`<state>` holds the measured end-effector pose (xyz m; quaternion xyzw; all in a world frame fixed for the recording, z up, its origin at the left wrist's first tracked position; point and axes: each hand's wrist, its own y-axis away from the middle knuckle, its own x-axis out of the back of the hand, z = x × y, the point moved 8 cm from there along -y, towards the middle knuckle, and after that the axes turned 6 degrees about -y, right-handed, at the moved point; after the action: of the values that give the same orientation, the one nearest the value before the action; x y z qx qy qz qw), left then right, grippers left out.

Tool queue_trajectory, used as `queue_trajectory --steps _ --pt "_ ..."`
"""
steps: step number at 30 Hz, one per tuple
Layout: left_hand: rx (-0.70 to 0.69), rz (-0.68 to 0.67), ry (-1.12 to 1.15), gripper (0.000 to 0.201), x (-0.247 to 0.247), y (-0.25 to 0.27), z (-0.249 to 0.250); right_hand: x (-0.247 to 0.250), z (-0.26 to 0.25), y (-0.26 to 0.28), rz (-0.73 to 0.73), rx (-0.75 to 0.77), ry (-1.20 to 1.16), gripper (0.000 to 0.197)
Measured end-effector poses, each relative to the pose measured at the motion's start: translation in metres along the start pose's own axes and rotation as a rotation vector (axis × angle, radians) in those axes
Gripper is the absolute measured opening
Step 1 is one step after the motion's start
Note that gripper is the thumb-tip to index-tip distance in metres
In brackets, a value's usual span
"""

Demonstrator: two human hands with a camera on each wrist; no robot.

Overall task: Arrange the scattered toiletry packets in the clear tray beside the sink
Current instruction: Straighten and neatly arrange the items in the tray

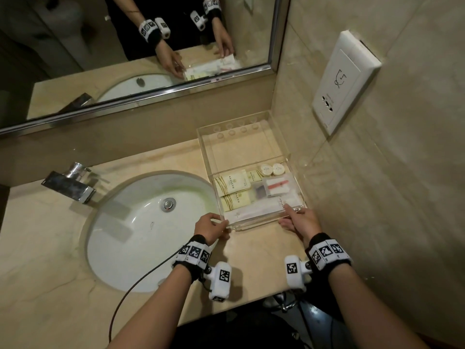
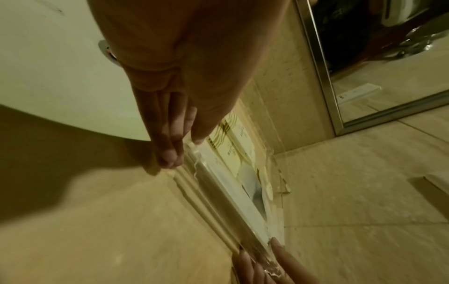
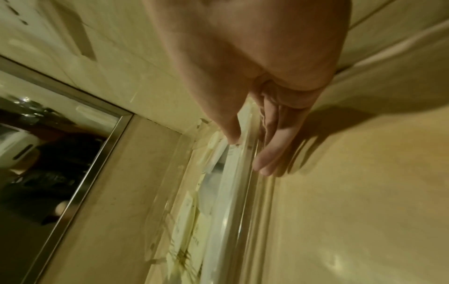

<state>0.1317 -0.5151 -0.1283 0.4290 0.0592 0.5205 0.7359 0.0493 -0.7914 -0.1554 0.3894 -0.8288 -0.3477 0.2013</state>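
Both hands pinch the clear tray at its near wall: left hand on the near-left corner, thumb over the rim, fingers outside; right hand on the near-right corner, same grip. The tray sits on the countertop in the back-right corner, just beside the sink.

Risk: the acrylic looks slick, so a shove could skid it into the wall or tip it over the sink edge; light packets may slide out of order.

Contents, all in the near half: two cream sachets at left, two round pucks toward the middle, a red-striped packet right of centre, a long white packet along the near wall. The far half holds nothing. No packets seen loose on the countertop.
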Motion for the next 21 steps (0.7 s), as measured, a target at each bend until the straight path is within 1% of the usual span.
queue_trajectory --steps 2,4,7,10,12,18,21 --pt "-0.005 -0.011 0.030 0.025 -0.005 0.000 0.000 -0.002 0.000 -0.004 0.011 -0.009 -0.050 0.032" --pt "-0.029 0.017 0.022 0.026 -0.006 0.000 0.001 -0.004 0.001 -0.008 0.041 0.002 -0.083 0.035" --pt "-0.040 0.055 0.055 0.027 -0.006 0.002 0.000 -0.006 0.005 -0.011 0.062 -0.003 -0.147 0.046" --pt "-0.052 0.096 0.076 0.022 -0.003 0.004 0.000 -0.007 0.006 -0.009 0.073 0.021 -0.175 0.048" --pt "-0.060 0.105 0.109 0.023 -0.002 0.003 0.000 -0.008 0.005 -0.007 0.082 0.031 -0.192 0.049" --pt "-0.075 0.108 0.196 0.024 0.004 -0.003 0.008 -0.015 -0.008 -0.003 0.071 0.048 -0.199 0.026" --pt "-0.070 0.113 0.203 0.022 0.006 -0.008 0.015 -0.021 -0.016 -0.010 0.067 0.047 -0.167 0.022"
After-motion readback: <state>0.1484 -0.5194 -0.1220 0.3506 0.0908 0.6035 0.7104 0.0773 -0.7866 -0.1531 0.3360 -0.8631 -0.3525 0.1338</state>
